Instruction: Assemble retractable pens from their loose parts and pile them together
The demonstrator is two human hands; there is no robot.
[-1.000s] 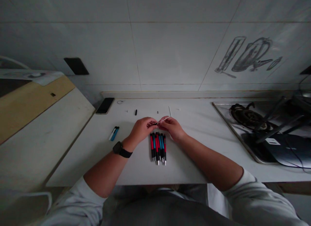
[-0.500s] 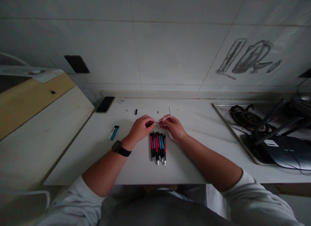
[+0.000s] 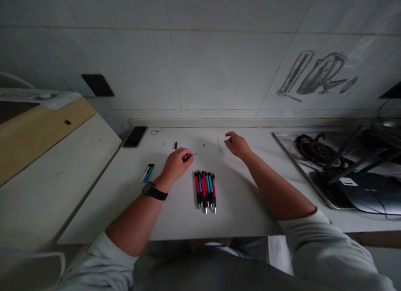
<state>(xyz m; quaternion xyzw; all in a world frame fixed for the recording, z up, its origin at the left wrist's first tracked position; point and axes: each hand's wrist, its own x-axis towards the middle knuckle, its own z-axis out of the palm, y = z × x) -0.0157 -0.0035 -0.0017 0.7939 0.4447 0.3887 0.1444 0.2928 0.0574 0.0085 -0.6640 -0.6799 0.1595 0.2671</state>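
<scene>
My left hand [image 3: 179, 160] is closed around a black pen part [image 3: 187, 159], and a thin tip sticks out to its right. Farther back, my right hand [image 3: 238, 145] has its fingertips at a thin white pen refill [image 3: 226, 147], held upright or nearly so just over the table; the contact is small and hard to see. Beside it on the left lies another white refill [image 3: 219, 144]. Several red, blue and black pens [image 3: 205, 188] lie side by side in front of my hands, silver tips towards me.
Along the back of the white table [image 3: 175, 224] are a black phone [image 3: 135, 137], a ring-shaped item [image 3: 154, 132], a small black cylinder [image 3: 176, 145] and a tiny black piece [image 3: 204, 145]. Blue-and-white pen parts [image 3: 147, 173] lie left. A stove [image 3: 316, 186] with stacked items stands right.
My right hand has moved away from my left, back and to the right, taking the white refill with it. My left hand has shifted slightly left, still holding the black pen part.
</scene>
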